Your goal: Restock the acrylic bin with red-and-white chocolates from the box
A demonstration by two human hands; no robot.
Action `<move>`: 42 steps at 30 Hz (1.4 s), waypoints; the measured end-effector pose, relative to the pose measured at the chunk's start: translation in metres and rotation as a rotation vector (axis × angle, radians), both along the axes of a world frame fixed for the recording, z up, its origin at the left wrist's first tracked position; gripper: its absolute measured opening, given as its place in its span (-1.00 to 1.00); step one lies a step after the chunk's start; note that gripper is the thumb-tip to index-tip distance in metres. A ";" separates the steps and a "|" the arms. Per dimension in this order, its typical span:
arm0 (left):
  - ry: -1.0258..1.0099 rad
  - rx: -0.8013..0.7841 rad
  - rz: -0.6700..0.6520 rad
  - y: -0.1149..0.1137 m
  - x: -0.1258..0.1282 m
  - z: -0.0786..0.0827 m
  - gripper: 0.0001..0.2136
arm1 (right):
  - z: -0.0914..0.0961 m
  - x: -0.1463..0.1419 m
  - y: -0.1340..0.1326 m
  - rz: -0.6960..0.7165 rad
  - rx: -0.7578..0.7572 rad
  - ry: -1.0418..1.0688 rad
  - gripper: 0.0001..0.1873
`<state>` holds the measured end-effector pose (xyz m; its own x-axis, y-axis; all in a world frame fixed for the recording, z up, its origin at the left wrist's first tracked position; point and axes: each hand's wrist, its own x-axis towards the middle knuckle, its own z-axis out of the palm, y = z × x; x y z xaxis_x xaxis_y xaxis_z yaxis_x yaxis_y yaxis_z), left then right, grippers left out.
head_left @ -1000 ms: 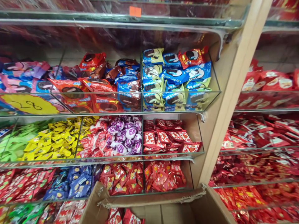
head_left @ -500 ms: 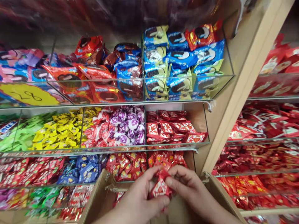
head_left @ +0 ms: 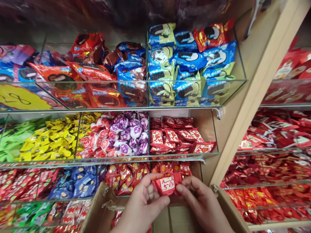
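Note:
Both my hands are raised above an open cardboard box. Between them is a small red candy packet with a white printed panel facing up. My right hand pinches the packet's right end between thumb and fingers. Curled around its left end, my left hand has its fingers against the packet and its thumb just below. Packets of matching look, red with white panels, lie in the shelf compartment straight ahead. Inside the cardboard box, a few red packets show at the left, partly hidden by my left forearm.
Clear-fronted shelves hold blue and green cookie packs, purple candies and yellow candies. A yellow price tag hangs at upper left. A wooden upright divides these shelves from red-filled shelves at right.
The packet has turned from upright to lying lengthwise, its printed panel now in full view. My left thumb has come off its front. The view has shifted slightly right.

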<state>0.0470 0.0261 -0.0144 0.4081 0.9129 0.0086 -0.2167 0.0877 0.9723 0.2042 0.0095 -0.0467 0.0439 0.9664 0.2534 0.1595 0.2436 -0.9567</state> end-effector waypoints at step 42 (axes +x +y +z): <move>-0.004 -0.094 -0.042 -0.002 -0.015 0.005 -0.76 | 0.000 0.005 -0.012 0.139 -0.024 0.224 -0.80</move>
